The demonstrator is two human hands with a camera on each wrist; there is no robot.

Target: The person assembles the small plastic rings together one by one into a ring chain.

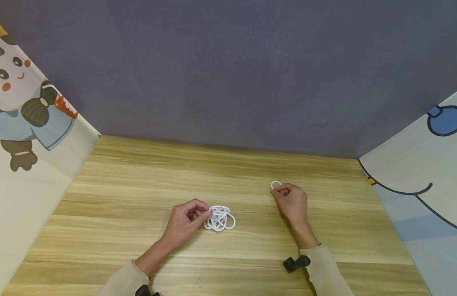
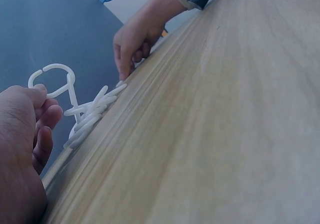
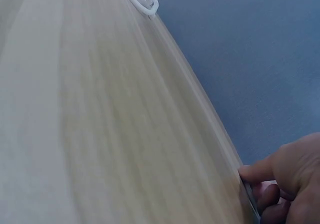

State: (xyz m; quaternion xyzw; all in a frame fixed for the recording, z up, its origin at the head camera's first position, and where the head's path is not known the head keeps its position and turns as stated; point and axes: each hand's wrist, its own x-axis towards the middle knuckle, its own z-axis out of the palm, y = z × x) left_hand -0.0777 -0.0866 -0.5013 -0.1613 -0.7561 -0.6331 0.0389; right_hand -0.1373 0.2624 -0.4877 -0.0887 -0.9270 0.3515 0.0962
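Note:
On the wooden table lies a heap of white plastic rings (image 1: 220, 221), tangled over one another. My left hand (image 1: 182, 222) is at the heap's left side, pinching one white split ring (image 2: 61, 66) between thumb and forefinger. That ring stands raised above the heap and has a small gap in its loop. It seems to hook through another ring (image 2: 73, 97), though I cannot be sure. Away to the right, my right hand (image 1: 293, 201) pinches a single white ring (image 1: 271, 184) down at the table surface. In the right wrist view the fingers hide that ring.
The wooden tabletop (image 1: 147, 172) runs back to a dark grey-blue panel (image 1: 228, 74). Cartoon-printed side panels stand at left (image 1: 65, 160) and right (image 1: 409, 168). Dark wrist-worn cameras sit on both beige sleeves (image 1: 322, 263).

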